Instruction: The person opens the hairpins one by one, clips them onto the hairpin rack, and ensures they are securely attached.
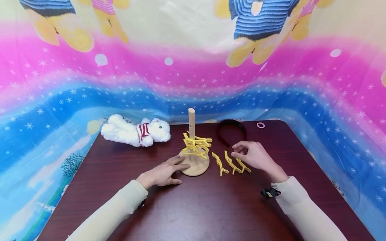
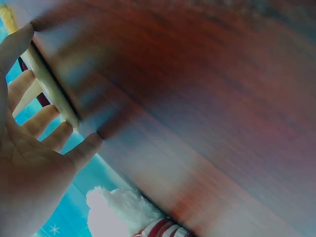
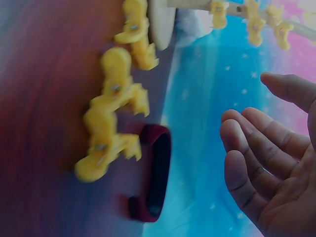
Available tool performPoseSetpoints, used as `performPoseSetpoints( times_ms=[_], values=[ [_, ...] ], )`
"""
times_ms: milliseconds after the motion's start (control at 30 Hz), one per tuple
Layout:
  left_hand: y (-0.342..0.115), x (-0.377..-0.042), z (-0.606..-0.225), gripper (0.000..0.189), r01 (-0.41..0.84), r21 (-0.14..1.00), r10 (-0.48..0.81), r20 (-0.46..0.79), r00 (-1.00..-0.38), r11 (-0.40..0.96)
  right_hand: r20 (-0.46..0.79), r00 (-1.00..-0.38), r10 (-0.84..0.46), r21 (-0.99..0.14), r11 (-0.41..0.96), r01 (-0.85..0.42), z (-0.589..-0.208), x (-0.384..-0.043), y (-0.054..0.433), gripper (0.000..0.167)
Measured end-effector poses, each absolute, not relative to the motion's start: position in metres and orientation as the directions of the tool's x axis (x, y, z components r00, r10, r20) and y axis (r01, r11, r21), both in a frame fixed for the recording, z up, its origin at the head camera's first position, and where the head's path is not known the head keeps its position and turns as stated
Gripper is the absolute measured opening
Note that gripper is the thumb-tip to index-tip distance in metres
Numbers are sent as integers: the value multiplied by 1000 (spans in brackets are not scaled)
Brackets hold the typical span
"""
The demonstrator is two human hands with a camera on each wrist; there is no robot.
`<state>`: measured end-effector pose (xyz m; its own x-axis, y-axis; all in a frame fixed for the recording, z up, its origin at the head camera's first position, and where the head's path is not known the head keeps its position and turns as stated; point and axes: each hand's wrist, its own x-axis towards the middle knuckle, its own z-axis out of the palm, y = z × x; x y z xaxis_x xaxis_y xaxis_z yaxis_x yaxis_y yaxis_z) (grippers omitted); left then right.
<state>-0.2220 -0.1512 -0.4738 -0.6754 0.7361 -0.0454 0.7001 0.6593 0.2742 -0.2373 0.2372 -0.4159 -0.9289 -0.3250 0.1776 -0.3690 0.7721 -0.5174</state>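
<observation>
On the tabletop (image 1: 208, 211), we've got the left hand (image 1: 163, 172) nearest, fingers spread and relaxed at the round wooden base's (image 1: 196, 169) left edge. Our right hand (image 1: 257, 157) is empty, loosely curved, just above the rightmost of three loose yellow clips (image 1: 221, 164), which lie right of the base. Farther back, we see more clips (image 1: 196, 143) on the wooden post (image 1: 191, 121), then a dark headband (image 1: 219, 134).
</observation>
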Motion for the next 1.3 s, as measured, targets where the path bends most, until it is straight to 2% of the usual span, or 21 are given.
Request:
performPoseSetpoints(
  times_ms=[367,633,933,1300],
  values=[
    [-151,-222,-474,67,695,279,733,-51,-679,663,147,-949,-279,-512,799,-315,-445,-232,269,26],
    [-151,-221,-473,67,691,286,732,-60,-678,664,68,-961,-268,-512,817,-264,-456,-230,279,23],
    [-151,-222,-473,67,695,282,735,-57,-676,661,-45,-971,-236,-446,874,-192,-466,-230,278,26],
    [-152,-222,-474,67,693,284,732,-53,-679,663,-57,-980,-193,-397,905,-155,-465,-232,279,28]
  ],
)
